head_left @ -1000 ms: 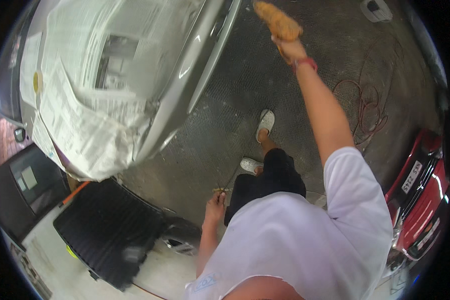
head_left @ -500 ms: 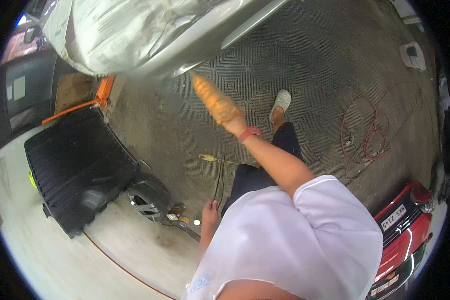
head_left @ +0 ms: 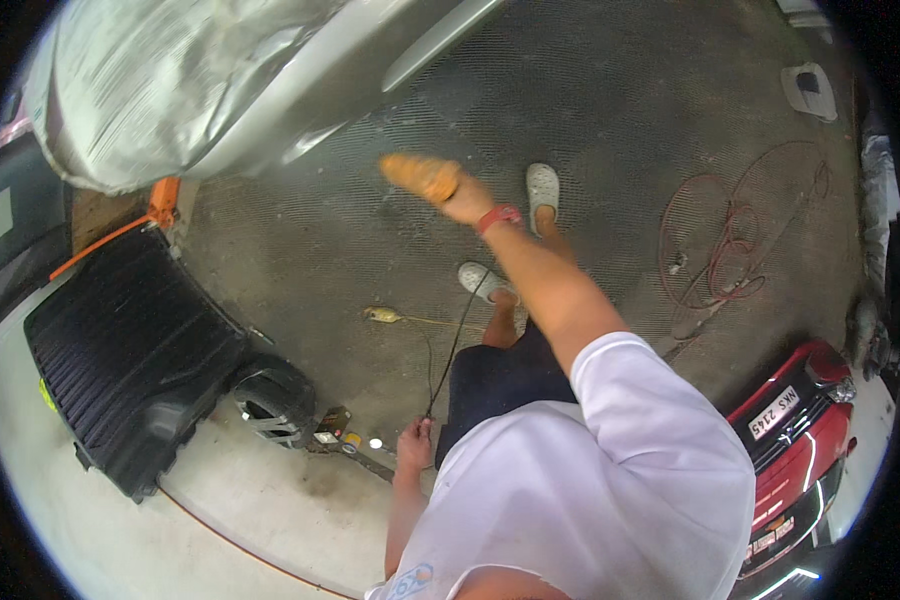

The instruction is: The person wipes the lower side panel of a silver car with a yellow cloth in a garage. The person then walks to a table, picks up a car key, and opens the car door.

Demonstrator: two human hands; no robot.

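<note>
My right hand (head_left: 467, 203), a red band at its wrist, reaches forward, closed round an orange, blurred, elongated object (head_left: 410, 173); its exact kind cannot be made out. The object points toward a silver car bumper (head_left: 320, 95), with a visible gap between them. Clear wrinkled plastic sheeting (head_left: 160, 90) covers the car body above the bumper. Low at my left side, my left hand (head_left: 413, 440) is closed on a thin black cord (head_left: 457, 345), which loops up past my clog. A yellow piece (head_left: 381, 314) with a yellow cord lies on the floor nearby.
To the left lie a large black ribbed panel (head_left: 130, 340) and a tyre (head_left: 275, 400), with small containers (head_left: 332, 425) beside it. An orange metal stand (head_left: 164, 203) rises behind the panel. Coiled red hose (head_left: 735, 250) lies at right, near a red car (head_left: 795, 430).
My right hand has drawn the orange object back from the bumper, its tip swinging left. My view has shifted, and both clogs now show. My left hand still holds the cord.
</note>
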